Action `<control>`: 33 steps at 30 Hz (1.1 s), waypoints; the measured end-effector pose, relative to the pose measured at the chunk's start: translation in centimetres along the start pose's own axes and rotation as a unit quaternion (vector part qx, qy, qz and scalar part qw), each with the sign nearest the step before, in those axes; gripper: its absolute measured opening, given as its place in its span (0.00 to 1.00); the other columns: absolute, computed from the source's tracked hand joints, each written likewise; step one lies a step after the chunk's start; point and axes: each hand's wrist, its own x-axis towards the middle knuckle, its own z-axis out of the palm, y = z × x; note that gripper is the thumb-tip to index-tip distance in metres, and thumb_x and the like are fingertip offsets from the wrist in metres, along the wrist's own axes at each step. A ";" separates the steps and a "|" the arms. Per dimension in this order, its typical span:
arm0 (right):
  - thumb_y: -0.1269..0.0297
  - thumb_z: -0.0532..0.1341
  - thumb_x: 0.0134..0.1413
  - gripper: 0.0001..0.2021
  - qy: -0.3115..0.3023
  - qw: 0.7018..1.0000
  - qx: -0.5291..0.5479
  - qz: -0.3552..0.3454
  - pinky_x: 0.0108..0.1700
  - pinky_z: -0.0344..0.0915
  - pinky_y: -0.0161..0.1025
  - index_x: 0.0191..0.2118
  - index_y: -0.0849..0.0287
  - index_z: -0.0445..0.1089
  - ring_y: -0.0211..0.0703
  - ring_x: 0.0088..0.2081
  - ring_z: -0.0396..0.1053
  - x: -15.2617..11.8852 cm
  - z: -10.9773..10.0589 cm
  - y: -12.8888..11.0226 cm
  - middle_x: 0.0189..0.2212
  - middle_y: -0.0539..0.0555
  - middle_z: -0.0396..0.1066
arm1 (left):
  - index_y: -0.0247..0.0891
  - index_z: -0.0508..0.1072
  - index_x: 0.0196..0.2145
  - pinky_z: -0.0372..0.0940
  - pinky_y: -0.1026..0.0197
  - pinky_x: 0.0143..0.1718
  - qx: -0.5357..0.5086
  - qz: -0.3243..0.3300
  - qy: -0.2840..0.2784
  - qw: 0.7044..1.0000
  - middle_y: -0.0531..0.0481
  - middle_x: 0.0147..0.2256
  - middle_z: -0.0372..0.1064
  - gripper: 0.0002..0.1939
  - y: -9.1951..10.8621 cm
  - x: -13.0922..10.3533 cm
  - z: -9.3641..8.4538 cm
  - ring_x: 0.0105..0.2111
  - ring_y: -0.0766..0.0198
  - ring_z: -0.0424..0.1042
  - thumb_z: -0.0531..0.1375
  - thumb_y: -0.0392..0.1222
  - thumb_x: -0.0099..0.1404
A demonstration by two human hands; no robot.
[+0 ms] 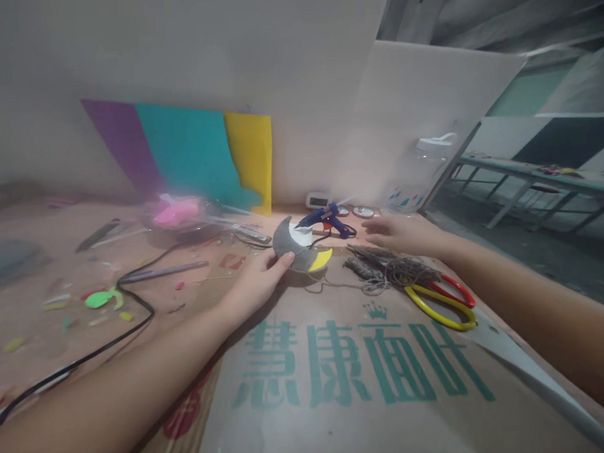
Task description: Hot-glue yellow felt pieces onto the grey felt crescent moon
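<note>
Between the thumb and fingers of my left hand [257, 282] is a grey crescent-shaped felt piece [285, 240], with a white patch inside its curve and a yellow tip at the lower right. Just behind it lies a blue glue gun [332, 218] with a small red light. My right hand [397, 236] is over the table to the right of the glue gun, fingers stretched out and holding nothing. Below that hand sits a tangle of grey yarn [409, 272], partly covering scissors with red and yellow handles [438, 306]. A strand of yarn trails toward the felt piece.
Coloured felt sheets [188, 151] lean on the back wall. A clear bottle [414, 175] stands back right, near a small white digital display [318, 200]. A black cord [136, 327] crosses the scrap-strewn left side. A printed plastic sheet [341, 425] covers the front.
</note>
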 end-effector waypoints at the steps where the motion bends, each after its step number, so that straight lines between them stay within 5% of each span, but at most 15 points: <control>1: 0.50 0.58 0.57 0.22 0.013 1.000 -0.003 0.013 0.39 0.66 0.38 0.52 0.55 0.73 0.49 0.40 0.74 0.5 0.4 -0.3 0.42 0.56 0.78 | 0.37 0.70 0.26 0.56 0.64 0.26 0.002 -0.005 -0.001 1.000 0.53 0.22 0.65 0.17 0.1 -0.1 0.0 0.24 0.64 0.62 0.57 0.53 0.62; 5: 0.51 0.60 0.57 0.27 0.022 0.999 0.018 0.036 0.40 0.67 0.38 0.60 0.55 0.66 0.51 0.43 0.74 3.7 2.1 -1.3 0.46 0.59 0.76 | 0.37 0.68 0.24 0.54 0.64 0.26 0.018 -0.009 -0.013 1.000 0.54 0.22 0.64 0.18 0.3 -0.1 0.0 0.24 0.65 0.61 0.57 0.54 0.62; 10: 0.47 0.66 0.48 0.29 0.024 0.992 0.114 0.037 0.38 0.67 0.38 0.52 0.60 0.70 0.51 0.40 0.74 7.2 4.6 -1.9 0.42 0.60 0.77 | 0.37 0.68 0.25 0.57 0.63 0.30 0.031 0.004 -0.023 0.999 0.53 0.24 0.66 0.17 0.1 0.0 -0.1 0.27 0.64 0.63 0.56 0.53 0.63; 16: 0.56 0.61 0.56 0.15 0.036 0.982 0.161 0.088 0.31 0.65 0.35 0.42 0.62 0.74 0.45 0.32 0.73 8.6 6.9 -2.9 0.33 0.57 0.77 | 0.36 0.73 0.30 0.59 0.62 0.32 0.038 0.002 -0.021 0.999 0.50 0.28 0.72 0.16 -0.2 0.0 -0.2 0.30 0.61 0.68 0.57 0.53 0.63; 26: 0.63 0.61 0.54 0.10 0.042 0.970 0.229 0.074 0.36 0.68 0.33 0.37 0.60 0.78 0.46 0.38 0.75 7.8 4.0 -2.9 0.36 0.55 0.79 | 0.37 0.72 0.30 0.60 0.62 0.31 0.047 0.006 -0.015 0.999 0.50 0.29 0.72 0.16 -0.5 0.1 -0.2 0.29 0.61 0.68 0.56 0.53 0.64; 33: 0.59 0.58 0.58 0.12 0.076 0.946 0.311 0.043 0.36 0.69 0.34 0.41 0.59 0.74 0.45 0.41 0.76 3.7 2.1 -3.6 0.43 0.57 0.78 | 0.37 0.68 0.27 0.58 0.63 0.29 0.008 0.003 -0.012 1.000 0.53 0.24 0.66 0.16 -0.6 0.0 -0.2 0.27 0.64 0.65 0.57 0.53 0.64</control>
